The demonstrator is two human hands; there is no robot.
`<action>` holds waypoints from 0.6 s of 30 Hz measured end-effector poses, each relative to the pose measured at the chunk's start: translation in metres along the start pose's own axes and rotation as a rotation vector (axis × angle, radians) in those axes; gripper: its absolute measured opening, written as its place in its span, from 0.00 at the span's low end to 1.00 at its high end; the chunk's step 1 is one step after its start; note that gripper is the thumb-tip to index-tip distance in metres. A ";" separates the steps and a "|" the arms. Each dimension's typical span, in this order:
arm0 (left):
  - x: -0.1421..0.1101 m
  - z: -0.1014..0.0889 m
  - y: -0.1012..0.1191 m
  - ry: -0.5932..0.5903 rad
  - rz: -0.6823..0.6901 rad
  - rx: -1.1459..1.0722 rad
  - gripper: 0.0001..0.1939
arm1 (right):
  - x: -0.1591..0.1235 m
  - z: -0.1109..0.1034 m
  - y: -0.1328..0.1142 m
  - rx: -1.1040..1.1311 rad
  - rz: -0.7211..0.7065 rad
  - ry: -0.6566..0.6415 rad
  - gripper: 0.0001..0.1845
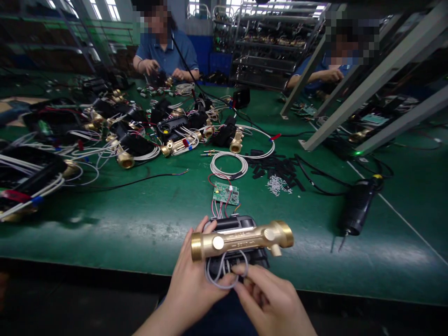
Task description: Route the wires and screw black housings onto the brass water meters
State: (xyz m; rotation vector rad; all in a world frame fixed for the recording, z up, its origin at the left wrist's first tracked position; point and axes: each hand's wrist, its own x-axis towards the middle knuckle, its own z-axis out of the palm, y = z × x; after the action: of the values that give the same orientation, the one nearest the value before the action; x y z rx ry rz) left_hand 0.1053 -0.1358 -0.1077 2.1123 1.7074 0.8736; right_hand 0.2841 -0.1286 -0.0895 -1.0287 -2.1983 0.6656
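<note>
Fingers (257, 276) of our right hand (275, 296) close thumb to index on the gray cable (220, 286), seemingly in a pinch, though the exact grip is partly hidden. Our left hand (196, 270) wraps the near-left side of the black housing (255, 258), fingertips over its far edge and thumb at the cable loop. This housing, with the brass pipe body (241, 240) lying across it, sits between our hands at the near edge of the green bench (140, 242).

We judge the assembly to be partway along: brass and housing are together, yet the circuit board (226, 193) lies outside, just beyond the housing, with thin wires (220, 209) running toward it, and the gray cable is loose in loops. Both our forearms reach in from below and converge, the right wrist bent inward, the left palm turned toward the housing.
</note>
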 end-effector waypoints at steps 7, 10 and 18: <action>-0.001 0.005 0.000 -0.003 -0.044 0.001 0.49 | 0.003 -0.010 0.001 -0.149 -0.293 0.123 0.14; -0.002 0.006 -0.001 0.014 -0.008 -0.004 0.49 | 0.001 0.002 0.005 -0.108 -0.300 0.151 0.14; -0.003 0.005 -0.002 0.044 0.031 0.013 0.48 | -0.005 0.007 0.011 -0.057 -0.259 0.106 0.11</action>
State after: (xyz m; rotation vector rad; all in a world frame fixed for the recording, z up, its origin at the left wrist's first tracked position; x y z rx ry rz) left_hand 0.1067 -0.1378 -0.1138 2.1488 1.7100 0.9278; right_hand 0.2868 -0.1277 -0.1033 -0.7688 -2.2171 0.4236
